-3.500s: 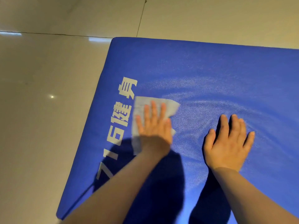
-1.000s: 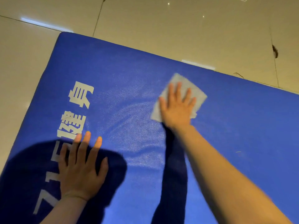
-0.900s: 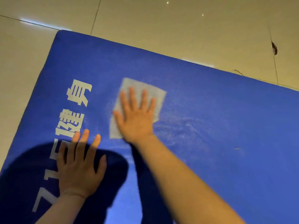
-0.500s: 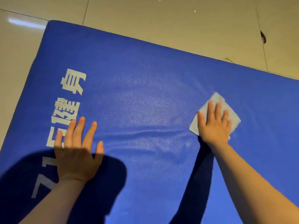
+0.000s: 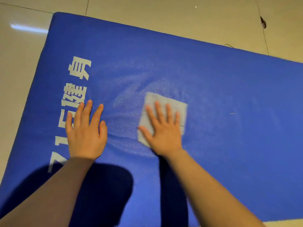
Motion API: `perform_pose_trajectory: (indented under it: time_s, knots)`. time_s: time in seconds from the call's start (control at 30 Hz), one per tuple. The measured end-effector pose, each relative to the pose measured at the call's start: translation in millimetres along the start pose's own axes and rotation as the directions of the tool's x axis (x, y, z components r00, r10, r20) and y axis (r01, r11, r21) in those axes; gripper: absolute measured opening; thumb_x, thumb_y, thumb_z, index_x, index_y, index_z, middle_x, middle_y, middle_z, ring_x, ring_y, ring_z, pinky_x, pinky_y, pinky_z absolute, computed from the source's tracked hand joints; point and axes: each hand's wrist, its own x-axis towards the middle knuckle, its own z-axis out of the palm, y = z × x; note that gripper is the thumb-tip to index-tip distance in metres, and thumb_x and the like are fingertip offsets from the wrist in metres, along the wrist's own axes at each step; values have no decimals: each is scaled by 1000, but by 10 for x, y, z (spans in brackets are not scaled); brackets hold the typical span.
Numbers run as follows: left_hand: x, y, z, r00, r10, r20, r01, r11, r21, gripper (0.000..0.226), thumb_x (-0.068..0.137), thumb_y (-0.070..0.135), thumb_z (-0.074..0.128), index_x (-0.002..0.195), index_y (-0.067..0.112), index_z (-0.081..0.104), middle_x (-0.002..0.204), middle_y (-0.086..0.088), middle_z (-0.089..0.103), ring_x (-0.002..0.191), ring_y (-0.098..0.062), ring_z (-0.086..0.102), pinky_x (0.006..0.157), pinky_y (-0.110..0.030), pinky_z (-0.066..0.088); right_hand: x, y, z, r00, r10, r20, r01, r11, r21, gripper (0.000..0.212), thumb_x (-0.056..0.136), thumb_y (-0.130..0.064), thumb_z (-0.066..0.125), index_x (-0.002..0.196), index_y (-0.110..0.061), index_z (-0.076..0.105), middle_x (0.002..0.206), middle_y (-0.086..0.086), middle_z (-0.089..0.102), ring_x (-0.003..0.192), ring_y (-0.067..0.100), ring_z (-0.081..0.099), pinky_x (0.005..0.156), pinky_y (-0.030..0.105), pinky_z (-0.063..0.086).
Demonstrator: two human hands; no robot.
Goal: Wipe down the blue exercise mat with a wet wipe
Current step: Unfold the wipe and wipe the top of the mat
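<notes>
Beneath my right hand (image 5: 164, 128), the wet wipe (image 5: 164, 110) lies flat on the blue exercise mat (image 5: 213, 89), just right of the white lettering (image 5: 73, 102) printed down its left end. The grip there is no closed hold: fingers straight and spread, palm pressing the wipe down. My left hand (image 5: 85, 133) rests flat on the mat with nothing under it, its fingertips over the lettering, bracing. A damp sheen shows on the mat just right of the lettering. The mat's long axis runs away from the lettering to the right, where it looks dry. I judge the next stroke goes rightward, and my right hand is the nearer.
</notes>
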Motion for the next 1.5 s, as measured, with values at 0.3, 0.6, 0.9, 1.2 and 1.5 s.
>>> perform_pose_trajectory:
  time_s: [0.3, 0.6, 0.9, 1.2, 1.5]
  knots:
    - [-811, -47, -137, 996, 6, 90, -9, 999, 36, 54, 98, 36, 28, 145, 14, 45, 152, -15, 39, 141, -32, 30, 112, -57, 22, -617, 761, -328, 843, 492, 216, -503, 864, -6, 95, 74, -78, -3, 155, -30, -8, 163, 5, -17, 149, 29, -16, 117, 59, -7]
    - [-1570, -559, -448, 997, -31, 76, 25, 997, 73, 57, 95, 40, 33, 143, 13, 48, 148, -20, 42, 138, -38, 36, 110, -62, 22, -792, -1113, 122, 982, -113, 154, 108, 993, 41, 72, 91, -64, 25, 151, -25, 33, 160, 7, 27, 147, 39, 18, 109, 69, 3]
    - [-2046, -781, -601, 946, -94, 310, 111, 993, -39, 66, 95, 49, 22, 152, 17, 32, 160, -10, 23, 148, -31, 17, 117, -50, 10, -1497, 959, -289, 847, 485, 220, -493, 870, -19, 90, 75, -84, -1, 154, -39, -7, 163, -4, -15, 150, 23, -12, 117, 58, -5]
    - [-2039, -571, -729, 903, -177, 392, 197, 980, -11, 61, 99, 36, 29, 155, 17, 14, 163, -10, 9, 150, -31, 4, 118, -52, 6, -1709, -762, 144, 988, 131, 79, -134, 991, 27, 72, 94, -64, 16, 152, -24, 32, 159, 11, 27, 146, 40, 21, 107, 67, 8]
    - [-2132, -747, -698, 875, -126, 468, 111, 992, 61, 72, 87, 61, 6, 143, 23, -18, 162, -4, -6, 150, -28, -6, 117, -46, -3, -2165, -356, 245, 993, 25, 117, -26, 1000, 2, 68, 96, -66, 16, 152, -30, 31, 159, 2, 28, 146, 26, 25, 115, 56, 10]
